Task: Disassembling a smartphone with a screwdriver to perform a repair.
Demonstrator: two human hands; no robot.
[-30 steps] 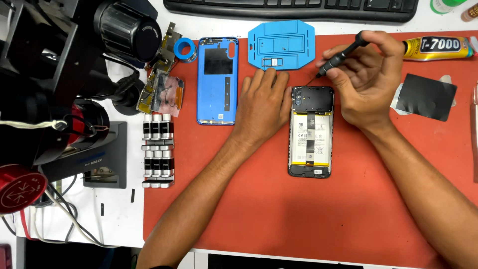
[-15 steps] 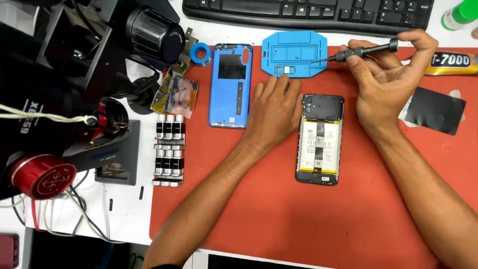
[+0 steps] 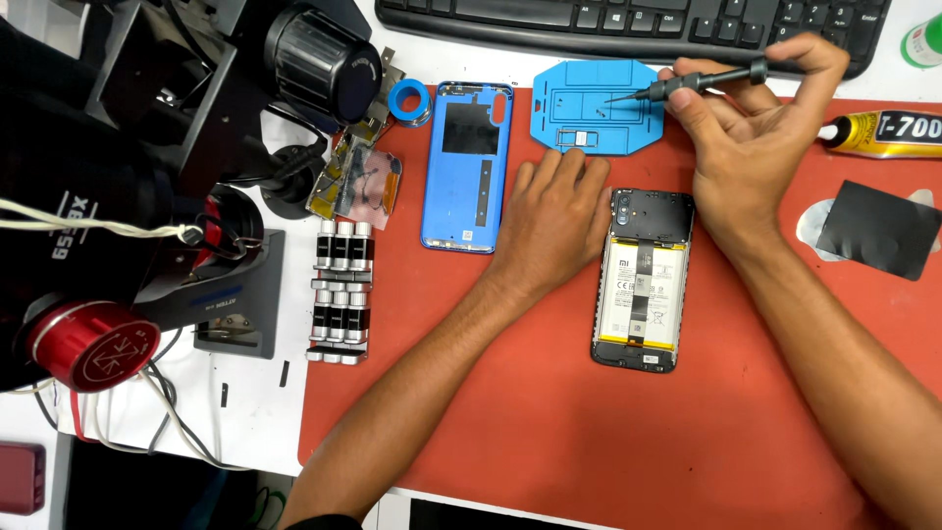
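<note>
While the right hand (image 3: 751, 137) grips the screwdriver (image 3: 687, 85) over the blue tray (image 3: 559, 108) at the mat's (image 3: 589, 432) far edge, a screw could drop; the left hand (image 3: 554, 221) rests flat, empty, beside the opened phone (image 3: 643, 280)

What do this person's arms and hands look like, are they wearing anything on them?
Both arms are bare from the bottom edge of the picture to the fingertips: no sleeves show. The left hand and the right hand wear no gloves, and no rings, watch or wristband can be seen. Fingernails are short and plain. Nothing is taped or strapped to either forearm.

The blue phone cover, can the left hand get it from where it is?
Probably yes. The left hand rests flat on the red mat right beside the blue phone cover, with nothing between them.
</note>
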